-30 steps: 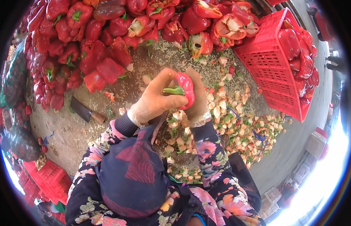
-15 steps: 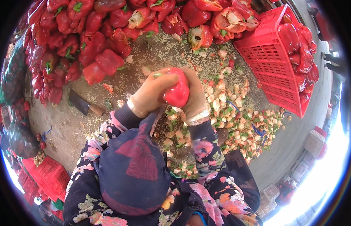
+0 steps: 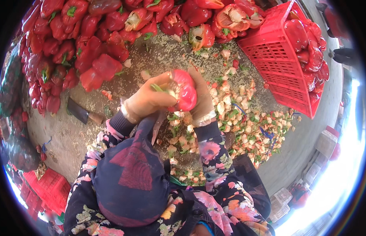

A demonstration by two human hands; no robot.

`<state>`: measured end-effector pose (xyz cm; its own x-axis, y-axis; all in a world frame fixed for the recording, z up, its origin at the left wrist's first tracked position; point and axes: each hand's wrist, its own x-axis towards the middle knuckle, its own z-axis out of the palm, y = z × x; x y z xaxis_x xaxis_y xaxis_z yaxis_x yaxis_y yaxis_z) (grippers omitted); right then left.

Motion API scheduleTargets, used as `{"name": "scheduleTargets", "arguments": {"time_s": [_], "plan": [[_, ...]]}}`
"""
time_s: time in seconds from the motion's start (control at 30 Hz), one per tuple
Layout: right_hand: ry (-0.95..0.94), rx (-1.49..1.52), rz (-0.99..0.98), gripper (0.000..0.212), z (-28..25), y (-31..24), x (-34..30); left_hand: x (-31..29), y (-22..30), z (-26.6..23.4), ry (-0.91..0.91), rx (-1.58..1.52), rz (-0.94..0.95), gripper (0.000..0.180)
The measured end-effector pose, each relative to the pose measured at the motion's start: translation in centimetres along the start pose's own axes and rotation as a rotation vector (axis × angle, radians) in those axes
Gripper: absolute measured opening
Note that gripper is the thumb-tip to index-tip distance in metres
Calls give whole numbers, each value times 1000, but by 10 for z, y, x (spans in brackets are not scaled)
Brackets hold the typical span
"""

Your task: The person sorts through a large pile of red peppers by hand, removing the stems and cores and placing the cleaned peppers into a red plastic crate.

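Note:
Both my hands wear thin tan gloves and meet over the ground in the middle of the view. My right hand wraps around a red bell pepper from the right. My left hand pinches the pepper's green stem and pale seedy core at its open left end. The core shows partly outside the red flesh. My flowered sleeves and a dark cloth fill the lower part of the view.
A big heap of red peppers lies across the top and left. A tilted red plastic crate holding peppers stands at right. Cut cores and seeds litter the ground right of my hands. A cleaver lies at left. Red crates sit lower left.
The pepper has been turned in my hands, and its pale core now shows at the left end, where before only red skin and the stem showed. The hands stayed in place.

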<state>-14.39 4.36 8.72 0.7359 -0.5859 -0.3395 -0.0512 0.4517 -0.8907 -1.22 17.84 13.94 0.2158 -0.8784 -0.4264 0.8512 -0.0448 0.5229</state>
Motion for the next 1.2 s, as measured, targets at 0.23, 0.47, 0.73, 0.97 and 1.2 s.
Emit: {"name": "scheduleTargets", "arguments": {"time_s": [0.23, 0.47, 0.73, 0.97, 1.2], "plan": [[104, 300, 366, 36, 17, -44, 19, 20, -23, -37, 315, 579, 256, 20], [53, -442, -116, 21, -24, -128, 50, 86, -21, -45, 329, 1393, 391, 43], [280, -450, 92, 21, -68, -130, 39, 218, 14, 20, 465, 882, 232, 48], [378, 231, 326, 28, -52, -27, 22, 221, 16, -60, 101, 505, 155, 24], [414, 200, 4, 23, -56, -119, 28, 120, 3, -55, -88, -454, 120, 50]]}}
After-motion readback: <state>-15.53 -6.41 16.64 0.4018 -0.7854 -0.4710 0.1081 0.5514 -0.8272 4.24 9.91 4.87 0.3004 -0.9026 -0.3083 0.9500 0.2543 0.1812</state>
